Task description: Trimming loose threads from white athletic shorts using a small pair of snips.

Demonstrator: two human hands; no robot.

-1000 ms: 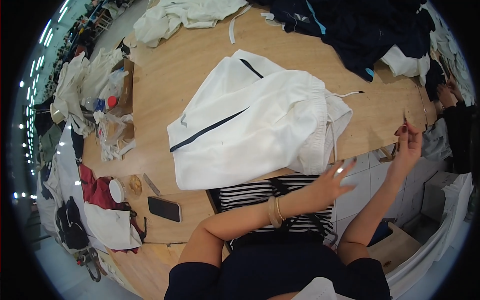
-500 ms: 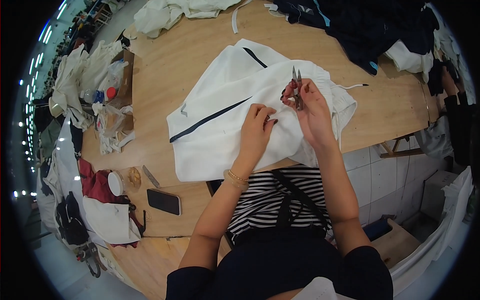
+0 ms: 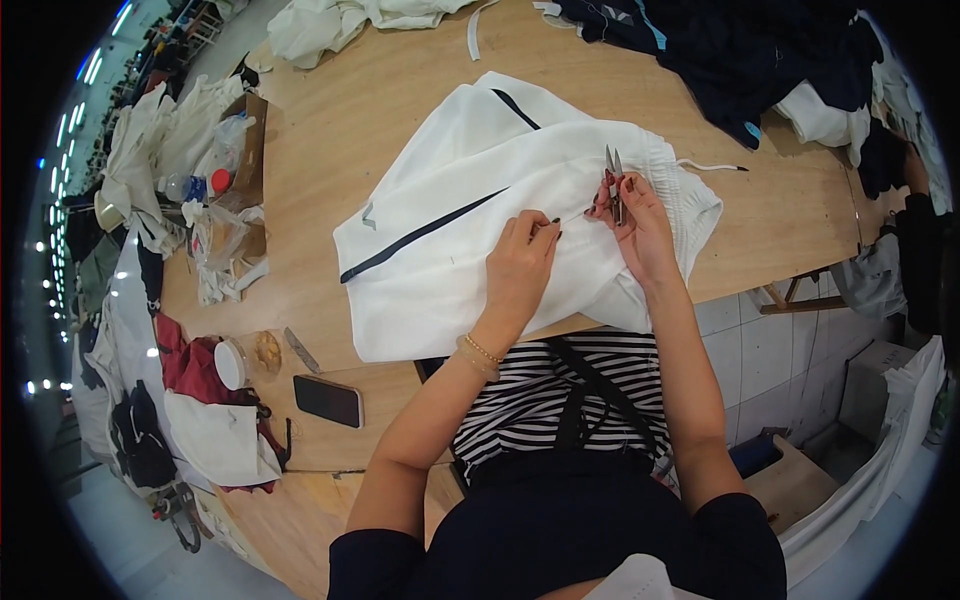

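Note:
A white garment [image 3: 470,230] with a dark stripe lies spread on the wooden table [image 3: 330,120]. My left hand [image 3: 522,262] rests on it, pinching a thin thread drawn out of the cloth between finger and thumb. My right hand [image 3: 637,222] is just to its right, closed around small metal thread snips [image 3: 613,175] whose blades point away from me. The thread runs between the two hands. A white drawstring with a dark tip [image 3: 712,166] trails from the garment's waistband.
A dark phone [image 3: 328,400], a small knife [image 3: 301,350] and a round lidded tub [image 3: 232,363] lie at the table's near left edge. A cardboard box with bottles [image 3: 228,170] stands at the left. Dark garments [image 3: 760,50] are piled at the far right, white ones [image 3: 330,20] at the far end.
My right hand came in from beyond the table's right edge with the snips and now sits on the garment. My left hand moved onto the cloth and took a thread.

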